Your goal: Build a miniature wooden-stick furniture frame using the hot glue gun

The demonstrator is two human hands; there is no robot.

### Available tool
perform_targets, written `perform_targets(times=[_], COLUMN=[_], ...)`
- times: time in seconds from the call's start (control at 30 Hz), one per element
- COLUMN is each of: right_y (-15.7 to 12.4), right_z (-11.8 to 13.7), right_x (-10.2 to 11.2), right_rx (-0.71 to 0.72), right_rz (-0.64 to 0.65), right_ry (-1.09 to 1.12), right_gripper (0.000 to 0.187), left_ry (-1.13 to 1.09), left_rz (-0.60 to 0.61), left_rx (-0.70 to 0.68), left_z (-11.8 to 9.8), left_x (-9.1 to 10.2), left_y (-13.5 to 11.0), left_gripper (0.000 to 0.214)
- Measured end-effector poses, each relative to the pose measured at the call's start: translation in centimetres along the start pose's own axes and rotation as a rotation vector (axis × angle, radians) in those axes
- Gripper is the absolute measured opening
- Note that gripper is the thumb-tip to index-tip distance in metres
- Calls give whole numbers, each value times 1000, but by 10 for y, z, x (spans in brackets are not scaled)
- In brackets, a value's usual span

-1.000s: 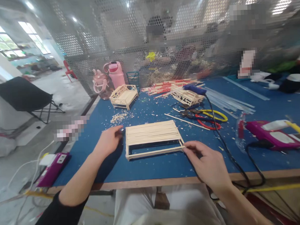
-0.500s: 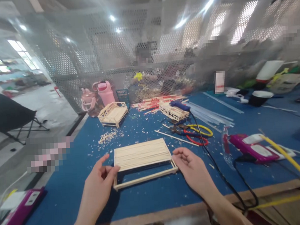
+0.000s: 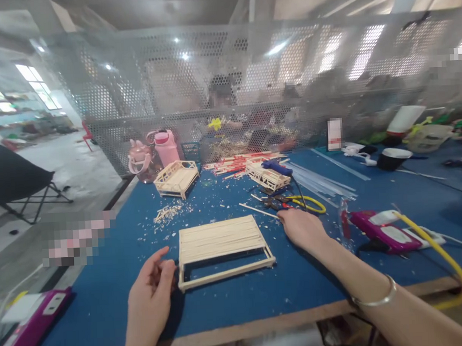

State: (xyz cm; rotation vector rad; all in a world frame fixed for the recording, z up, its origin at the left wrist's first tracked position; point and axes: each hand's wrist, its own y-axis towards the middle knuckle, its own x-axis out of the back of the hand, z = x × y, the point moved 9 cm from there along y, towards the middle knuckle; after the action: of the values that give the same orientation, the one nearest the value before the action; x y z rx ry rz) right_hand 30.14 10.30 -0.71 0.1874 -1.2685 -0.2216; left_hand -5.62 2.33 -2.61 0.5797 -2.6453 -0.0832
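Observation:
A rectangular frame of pale wooden sticks (image 3: pixel 218 240), its upper part covered by slats laid side by side, lies on the blue table in front of me. At its left edge is my left hand (image 3: pixel 150 286), fingers loosely bent and apart, holding nothing. My right hand (image 3: pixel 304 228) reaches past the frame's right side, palm down. Its closed fingertips meet a thin wooden stick (image 3: pixel 257 209) lying on the table; the stick's right part is hidden under the hand. Just behind that hand are pliers (image 3: pixel 276 201) and a yellow-handled tool (image 3: pixel 312 202).
Two small stick-built pieces, one bed-like (image 3: pixel 177 178) and one under a blue glue gun (image 3: pixel 274 166), stand farther back. Red-tipped sticks (image 3: pixel 238 162), clear glue sticks (image 3: pixel 319 179) and pink bottles (image 3: pixel 164 148) lie or stand behind. A purple power strip (image 3: pixel 386 232) with cables is at right.
My right hand has left the frame's right side and moved forward and right to the thin stick. My left hand has come slightly away from the frame, which stays put.

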Motion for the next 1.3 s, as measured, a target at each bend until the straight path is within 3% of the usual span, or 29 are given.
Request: perform_targets(times=[0.07, 0.17, 0.33, 0.43, 0.53, 0.67, 0.87, 1.13, 1.2, 1.3], right_y=[3, -1, -31, -59, -84, -97, -92, -86, -88, -92], right_z=[-1, -4, 4, 34, 66, 85, 92, 98, 98, 98], right_x=[-7, -10, 19, 29, 24, 14, 15, 12, 13, 21], right_rx=[15, 33, 68, 275, 548, 721, 741, 719, 718, 715], right_rz=[30, 30, -115, -156, -149, -161, -201, -171, -174, -189], right_ry=[-38, -47, 87, 234, 338, 333, 345, 382, 381, 384], right_gripper=[25, 22, 26, 27, 23, 21, 20, 13, 13, 14], left_ry=[15, 30, 81, 71, 68, 116, 123, 119, 173, 328], left_rz=[-29, 25, 68, 50, 51, 63, 30, 2, -17, -69], left_rx=[-51, -71, -75, -143, -215, -243, -297, -142, -222, -502], left_z=[-5, -5, 0, -6, -13, -16, -20, -8, -18, -48], left_x=[5, 2, -1, -2, -8, -14, -13, -12, -9, -7], left_y=[-10, -25, -37, -35, -34, -35, -38, -34, -36, -46], left_gripper=[55, 55, 57, 49, 44, 43, 31, 34, 31, 26])
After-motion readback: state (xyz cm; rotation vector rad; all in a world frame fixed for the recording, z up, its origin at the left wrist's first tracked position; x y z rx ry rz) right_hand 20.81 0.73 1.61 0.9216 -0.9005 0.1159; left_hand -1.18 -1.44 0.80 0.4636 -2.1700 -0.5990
